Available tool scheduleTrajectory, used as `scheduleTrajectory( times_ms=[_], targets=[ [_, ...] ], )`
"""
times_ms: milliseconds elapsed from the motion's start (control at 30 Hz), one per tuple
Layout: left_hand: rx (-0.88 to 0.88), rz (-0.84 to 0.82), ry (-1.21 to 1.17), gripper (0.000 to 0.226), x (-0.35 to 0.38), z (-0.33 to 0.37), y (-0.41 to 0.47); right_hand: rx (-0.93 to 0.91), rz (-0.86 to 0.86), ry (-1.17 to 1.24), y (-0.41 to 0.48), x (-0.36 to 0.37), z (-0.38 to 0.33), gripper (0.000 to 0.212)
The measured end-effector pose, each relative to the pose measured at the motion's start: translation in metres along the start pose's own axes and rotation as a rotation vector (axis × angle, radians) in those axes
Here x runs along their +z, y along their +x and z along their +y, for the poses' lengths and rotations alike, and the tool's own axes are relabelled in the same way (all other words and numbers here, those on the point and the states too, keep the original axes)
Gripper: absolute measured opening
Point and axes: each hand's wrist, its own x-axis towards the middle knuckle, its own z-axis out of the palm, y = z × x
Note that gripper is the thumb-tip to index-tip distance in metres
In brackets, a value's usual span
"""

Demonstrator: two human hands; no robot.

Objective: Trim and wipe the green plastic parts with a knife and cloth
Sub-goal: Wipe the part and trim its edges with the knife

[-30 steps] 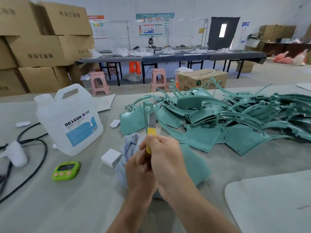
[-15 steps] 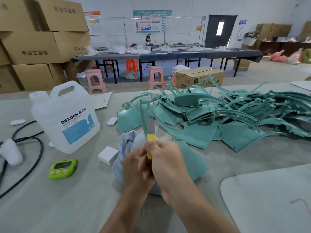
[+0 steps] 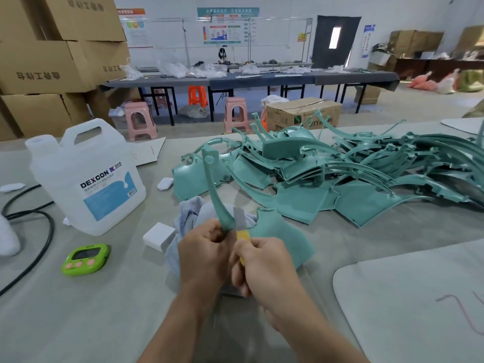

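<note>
My left hand (image 3: 203, 254) grips the lower end of a long curved green plastic part (image 3: 216, 191), which stands up with its looped tip at the top. In my right hand (image 3: 262, 265) is a yellow-handled knife (image 3: 240, 225); its grey blade lies against the part's right edge just above my fingers. A pale blue cloth (image 3: 191, 213) is bunched on the table behind my hands. A wide green panel (image 3: 282, 239) lies flat just right of them. A big pile of green parts (image 3: 340, 174) covers the table's right side.
A white DEXCON jug (image 3: 86, 179) stands at the left, with a green timer (image 3: 85, 259) and a black cable (image 3: 39, 231) near it. A small white block (image 3: 159, 237) sits left of the cloth. A grey mat (image 3: 419, 297) lies at the lower right. Cardboard boxes (image 3: 52, 61) are stacked beyond.
The knife has slid down the green part, from near its upper half to just above my left hand. My hands have come slightly apart.
</note>
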Motion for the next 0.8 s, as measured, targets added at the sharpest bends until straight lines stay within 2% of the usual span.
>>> scheduleTrajectory(
  times_ms=[100, 300, 367, 467, 633, 733, 800],
  targets=[
    [0.044, 0.011, 0.031, 0.021, -0.001, 0.002, 0.000, 0.020, 0.106, -0.152, 0.001, -0.013, 0.010, 0.045],
    [0.070, -0.004, 0.021, 0.023, -0.002, 0.006, 0.001, -0.188, 0.128, -0.349, -0.002, -0.017, 0.001, 0.035],
    [0.066, 0.008, 0.015, 0.023, -0.003, 0.004, 0.001, -0.157, 0.140, -0.484, 0.002, -0.019, 0.005, 0.039],
    [0.045, 0.026, 0.009, 0.024, -0.001, 0.002, 0.001, -0.091, 0.225, -0.685, 0.010, -0.031, 0.013, 0.035],
    [0.046, 0.022, 0.003, 0.024, 0.000, 0.001, 0.002, -0.295, 0.216, -0.686, 0.011, -0.041, 0.015, 0.044],
    [0.061, 0.030, 0.012, 0.024, 0.000, -0.001, 0.003, -0.257, 0.189, -0.786, 0.017, -0.051, 0.019, 0.043],
    [0.075, 0.027, 0.016, 0.026, 0.000, -0.002, 0.003, -0.268, 0.240, -0.824, 0.020, -0.061, 0.022, 0.043]
  ],
)
